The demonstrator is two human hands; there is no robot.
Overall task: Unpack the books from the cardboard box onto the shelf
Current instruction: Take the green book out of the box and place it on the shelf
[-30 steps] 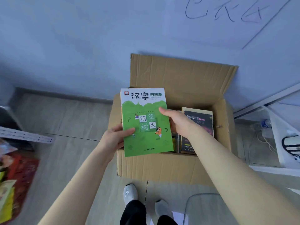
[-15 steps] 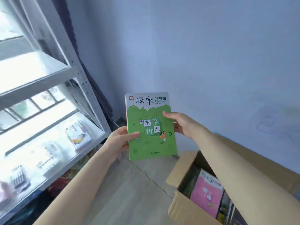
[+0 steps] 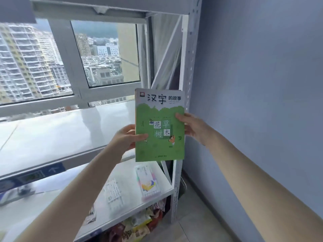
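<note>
I hold a green book [image 3: 160, 137] with a white top band and black Chinese title upright in front of me. My left hand [image 3: 126, 138] grips its left edge, thumb on the cover. My right hand [image 3: 191, 125] grips its right edge. The book hangs at the right end of a white metal shelf unit [image 3: 52, 135], just over its upper board and in front of the right upright post [image 3: 190, 70]. The cardboard box is out of view.
The lower shelf board [image 3: 132, 201] carries a pale book with a colourful cover [image 3: 147, 182] and a white printed booklet [image 3: 113, 191]. Colourful packets [image 3: 138, 226] lie under it on the floor. A window [image 3: 70, 55] stands behind the shelf; a blue wall [image 3: 262, 84] runs along the right.
My view has swung left and up from the box to the shelf. Both hands have carried the green book up to the upper shelf's right end; the box has left the frame.
</note>
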